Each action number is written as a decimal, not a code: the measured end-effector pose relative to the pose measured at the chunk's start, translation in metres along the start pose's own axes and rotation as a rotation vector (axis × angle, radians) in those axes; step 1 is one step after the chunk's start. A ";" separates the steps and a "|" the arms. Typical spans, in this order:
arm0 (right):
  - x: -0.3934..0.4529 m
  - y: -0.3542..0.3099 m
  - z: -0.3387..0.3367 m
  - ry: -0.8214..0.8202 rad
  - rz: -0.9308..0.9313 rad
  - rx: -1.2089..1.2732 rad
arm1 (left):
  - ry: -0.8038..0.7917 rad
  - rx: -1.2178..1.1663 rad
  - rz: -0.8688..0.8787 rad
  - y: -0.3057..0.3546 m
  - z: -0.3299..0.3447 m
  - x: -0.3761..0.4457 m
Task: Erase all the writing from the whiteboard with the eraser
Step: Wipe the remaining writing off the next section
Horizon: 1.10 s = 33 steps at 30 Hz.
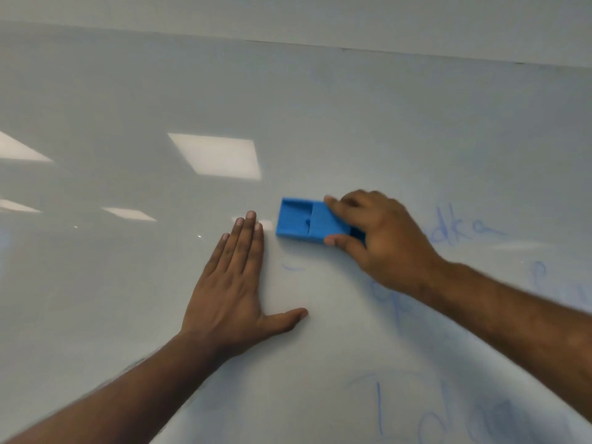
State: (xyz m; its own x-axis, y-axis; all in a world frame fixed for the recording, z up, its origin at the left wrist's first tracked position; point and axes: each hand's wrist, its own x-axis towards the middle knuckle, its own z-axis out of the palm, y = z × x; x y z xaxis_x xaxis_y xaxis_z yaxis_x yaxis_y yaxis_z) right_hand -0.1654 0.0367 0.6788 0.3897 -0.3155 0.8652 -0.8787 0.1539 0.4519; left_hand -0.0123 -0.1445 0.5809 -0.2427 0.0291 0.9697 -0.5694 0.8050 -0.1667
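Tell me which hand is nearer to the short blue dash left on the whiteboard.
Left. The left hand lies flat on the whiteboard, just left of the dash. The right hand grips the eraser above and right of it.

The eraser [309, 223] is a blue rectangular block with a moulded recess in its back, lying flat against the whiteboard [320, 107], its long side running out left from the grip at its right end. The board is glossy white. Faint blue writing [461, 232] shows just right of the grip, with more below it, some smeared, and a short dash [293, 268] under the eraser.
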 end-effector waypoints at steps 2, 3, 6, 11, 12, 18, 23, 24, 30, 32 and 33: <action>-0.016 -0.011 0.004 -0.071 -0.060 0.004 | -0.001 -0.004 0.002 0.000 0.000 0.000; -0.022 -0.013 0.005 -0.105 -0.095 0.000 | -0.003 -0.005 0.006 0.000 0.000 -0.001; -0.034 -0.008 0.001 -0.180 -0.210 -0.063 | -0.019 -0.002 0.013 0.000 -0.001 0.000; -0.026 0.040 -0.028 -0.057 -0.097 -0.141 | -0.030 0.024 0.000 0.001 -0.003 0.001; -0.023 0.052 -0.035 -0.006 -0.038 -0.162 | -0.031 0.028 0.000 0.001 -0.003 0.001; -0.017 0.083 -0.046 0.113 0.268 -0.055 | -0.041 0.044 0.002 0.002 -0.003 0.002; -0.052 0.048 -0.032 -0.028 0.059 -0.036 | -0.042 0.056 -0.006 0.005 -0.002 0.003; -0.061 0.044 -0.031 -0.063 0.015 -0.036 | -0.041 0.057 -0.005 0.006 -0.002 0.005; -0.071 0.069 -0.043 -0.109 -0.143 -0.173 | -0.001 0.057 0.080 0.022 -0.008 0.021; -0.062 0.090 -0.051 -0.015 -0.026 -0.185 | 0.020 0.048 0.097 0.034 -0.010 0.031; -0.055 0.100 -0.056 0.032 0.043 -0.190 | 0.027 0.042 0.102 0.040 -0.010 0.036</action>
State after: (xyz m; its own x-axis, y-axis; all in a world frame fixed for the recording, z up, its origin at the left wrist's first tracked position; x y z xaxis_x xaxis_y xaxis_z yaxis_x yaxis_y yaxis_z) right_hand -0.2593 0.1220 0.6882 0.3645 -0.2751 0.8896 -0.8278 0.3418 0.4448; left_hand -0.0362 -0.1051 0.6107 -0.2797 0.1261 0.9518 -0.5752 0.7717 -0.2713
